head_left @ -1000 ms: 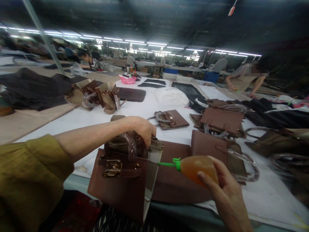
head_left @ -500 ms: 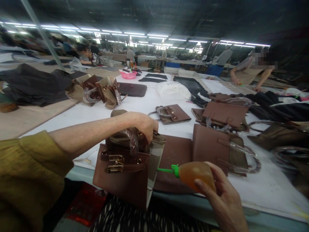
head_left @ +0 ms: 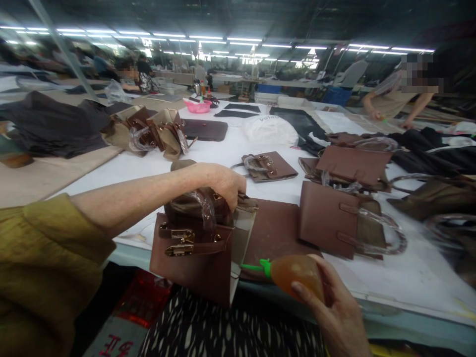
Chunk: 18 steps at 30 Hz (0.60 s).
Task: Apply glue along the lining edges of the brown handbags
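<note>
Grip of the left hand (head_left: 223,183) is pressed together on the top of a brown handbag (head_left: 193,263) standing at the near edge of the white surface (head_left: 223,153); the right hand (head_left: 334,312) clasps an orange bottle (head_left: 293,275), green nozzle toward the handbag.

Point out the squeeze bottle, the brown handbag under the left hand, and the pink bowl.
squeeze bottle (head_left: 293,276): head view, orange body.
brown handbag (head_left: 193,270): head view, front panel.
pink bowl (head_left: 198,107): head view, outer wall.

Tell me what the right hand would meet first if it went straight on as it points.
Probably the side panel of the brown handbag: the bottle in the right hand aims its nozzle there; depth is unclear.
</note>
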Motion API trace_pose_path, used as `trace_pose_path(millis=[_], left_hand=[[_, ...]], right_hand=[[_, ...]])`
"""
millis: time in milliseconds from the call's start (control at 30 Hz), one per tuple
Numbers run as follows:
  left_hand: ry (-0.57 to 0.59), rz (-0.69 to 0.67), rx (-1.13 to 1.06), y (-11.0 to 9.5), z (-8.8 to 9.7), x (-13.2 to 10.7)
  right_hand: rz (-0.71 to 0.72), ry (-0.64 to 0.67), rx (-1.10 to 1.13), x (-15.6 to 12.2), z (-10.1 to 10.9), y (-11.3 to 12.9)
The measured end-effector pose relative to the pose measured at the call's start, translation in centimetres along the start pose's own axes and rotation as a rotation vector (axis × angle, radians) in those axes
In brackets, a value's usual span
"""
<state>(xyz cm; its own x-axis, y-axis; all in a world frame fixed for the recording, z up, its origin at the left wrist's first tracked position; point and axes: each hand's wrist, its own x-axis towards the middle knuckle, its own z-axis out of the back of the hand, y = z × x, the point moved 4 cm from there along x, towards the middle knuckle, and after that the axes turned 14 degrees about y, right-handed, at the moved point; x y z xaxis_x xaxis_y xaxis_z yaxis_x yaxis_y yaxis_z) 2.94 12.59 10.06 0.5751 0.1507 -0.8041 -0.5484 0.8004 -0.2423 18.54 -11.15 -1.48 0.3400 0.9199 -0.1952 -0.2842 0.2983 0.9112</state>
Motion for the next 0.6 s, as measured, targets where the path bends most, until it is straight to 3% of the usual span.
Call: trace_pose_path(millis=[133, 300, 433, 600], left_hand=[[0.006, 0.013, -0.009, -0.2, 0.0, -0.2], [0.004, 0.058, -0.029, -0.6, -0.2, -0.9], [-0.019, 0.132, -0.045, -1.0, 0.0, -2.6], [-0.185, 0.194, 0.048, -2.1, 1.8, -6.8]], right_hand=[[-0.013, 0.044, -0.038, -0.2, -0.3, -1.3], [-0.032, 0.056, -0.022, -0.5, -0.7, -0.6], [-0.074, 0.063, 0.162, -0.2, -0.4, 0.4], [-0.016, 0.101, 0.461, 1.0, 0.4, 0.9]])
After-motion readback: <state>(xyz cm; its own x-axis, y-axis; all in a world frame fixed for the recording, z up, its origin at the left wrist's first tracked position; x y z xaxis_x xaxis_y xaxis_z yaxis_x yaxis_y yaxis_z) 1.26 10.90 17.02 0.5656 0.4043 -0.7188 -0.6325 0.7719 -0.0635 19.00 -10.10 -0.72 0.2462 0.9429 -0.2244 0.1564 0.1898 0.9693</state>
